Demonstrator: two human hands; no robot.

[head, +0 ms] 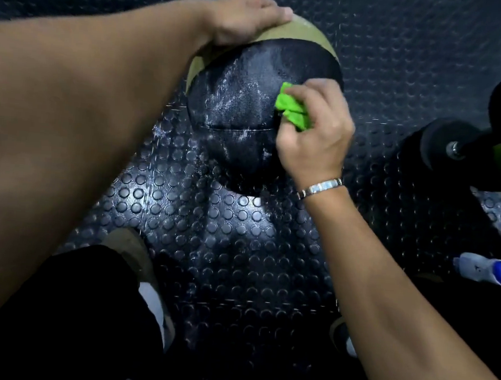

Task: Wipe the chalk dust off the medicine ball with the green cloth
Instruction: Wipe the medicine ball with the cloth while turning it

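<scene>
Green microfibre, bunched into a wad, is the brightest thing in the head view: the green cloth (293,108) is gripped in the right hand (314,129), fingers curled closed around it, and pressed against the right flank of the medicine ball (249,100). The ball sits on the studded rubber floor (239,248), ahead of the person's knees and about mid-frame, not near any edge of the matting that can be seen. The left hand (246,19) lies flat and spread over the ball's top, on its olive-tan panel, steadying it; it grips nothing.

White chalk dust (236,85) streaks the black textured panel, heaviest across the centre and along the seam, with some scattered on the floor just below the ball. The patch right beside the cloth looks darker and cleaner.

Judging by this, the wiping is under way and perhaps a third done. The next stroke calls for dragging the cloth leftward over the streaked centre with firm pressure, while the left hand holds the ball from rolling; turning it may be needed to reach the lower side. A bottle (486,271) lies well apart at the right.
</scene>
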